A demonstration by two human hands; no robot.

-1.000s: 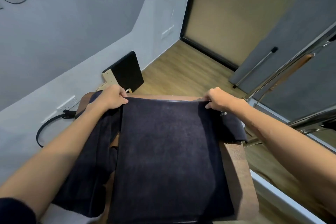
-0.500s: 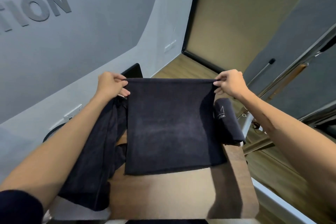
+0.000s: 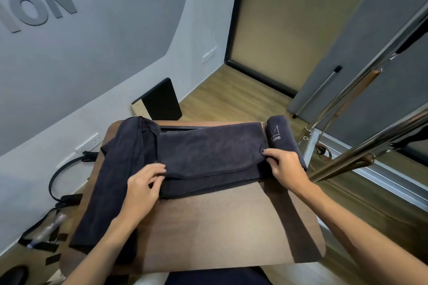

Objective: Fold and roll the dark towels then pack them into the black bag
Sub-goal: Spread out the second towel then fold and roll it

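A dark towel (image 3: 208,152) lies folded across the far half of the brown table (image 3: 220,227). My left hand (image 3: 143,190) pinches its folded near-left corner. My right hand (image 3: 284,166) pinches its near-right corner. A rolled dark towel (image 3: 278,132) with a pale logo lies at the table's far right, just beyond my right hand. Another loose dark towel (image 3: 115,178) drapes down the table's left side. A thin black edge (image 3: 176,127) shows behind the folded towel; I cannot tell whether it is the bag.
A black panel (image 3: 162,102) leans on the grey wall behind the table. Black cables (image 3: 58,176) and a strap lie on the floor at left. Metal rails (image 3: 347,152) of a frame run along the right.
Both hands brought the towel's held top edge down and toward me, laying it over the lower part as a fold. Earlier the towel hung lifted above the table.
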